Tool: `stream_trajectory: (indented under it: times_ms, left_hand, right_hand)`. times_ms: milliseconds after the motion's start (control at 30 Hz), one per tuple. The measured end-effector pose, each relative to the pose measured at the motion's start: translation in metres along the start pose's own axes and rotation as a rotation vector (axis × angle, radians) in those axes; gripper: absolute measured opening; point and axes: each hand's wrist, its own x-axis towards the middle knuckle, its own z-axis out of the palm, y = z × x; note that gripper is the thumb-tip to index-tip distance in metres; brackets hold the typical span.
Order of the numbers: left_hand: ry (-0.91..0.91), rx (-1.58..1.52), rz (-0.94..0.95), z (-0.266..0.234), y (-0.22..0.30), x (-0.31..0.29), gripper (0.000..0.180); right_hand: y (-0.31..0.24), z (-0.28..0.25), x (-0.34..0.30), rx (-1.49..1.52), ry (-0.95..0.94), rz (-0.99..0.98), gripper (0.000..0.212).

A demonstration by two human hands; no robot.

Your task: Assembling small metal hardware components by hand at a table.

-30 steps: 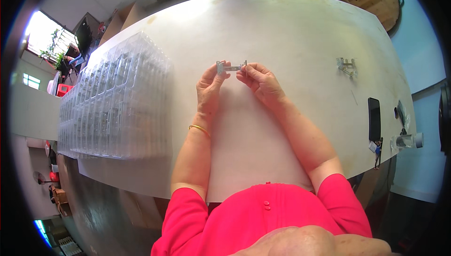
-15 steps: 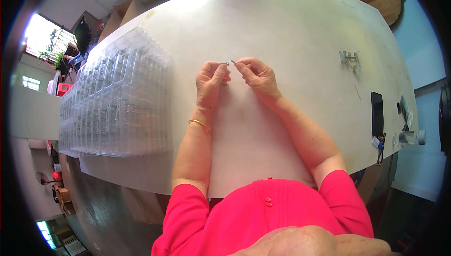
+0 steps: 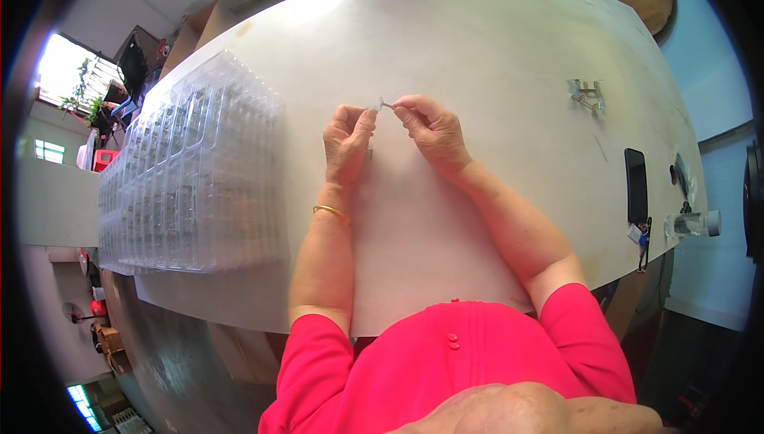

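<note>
Above the middle of the white table, my left hand (image 3: 347, 141) pinches a small metal part (image 3: 374, 108) between thumb and fingertips. Close by on its right, my right hand (image 3: 430, 127) is closed on a thin grey metal piece (image 3: 387, 105), whose tip meets or nearly meets the left hand's part. Both pieces are too small to make out their exact kind. A gold bangle (image 3: 331, 212) circles my left wrist. Further right on the table lies a little cluster of shiny metal parts (image 3: 587, 96), with a thin metal pin (image 3: 600, 147) just nearer to me.
A tall stack of clear plastic trays (image 3: 195, 171) holding small parts fills the table's left side. At the right edge lie a black phone (image 3: 636, 186), keys (image 3: 644, 237), a clear bottle (image 3: 692, 225) and a small plastic bag (image 3: 690, 182).
My hands appear slightly further left, and the whole view has shifted a little. The fingertips and small metal pieces have turned slightly; both grips stay closed.
</note>
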Motion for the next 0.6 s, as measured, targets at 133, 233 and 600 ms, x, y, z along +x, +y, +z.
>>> stream_trajectory:
  times_ms: [133,233,600]
  left_hand:
    - [0.005,0.052,0.022,-0.001,-0.002,0.0,0.013]
    - [-0.001,0.077,-0.001,0.002,0.002,-0.003,0.012]
    - [0.03,-0.149,-0.082,0.003,0.007,-0.003,0.015]
  right_hand:
    - [0.001,0.0,0.0,-0.032,-0.009,-0.033,0.008]
    - [0.004,0.0,-0.001,-0.043,-0.035,-0.106,0.007]
    - [-0.004,-0.001,0.0,0.021,-0.024,0.048,0.008]
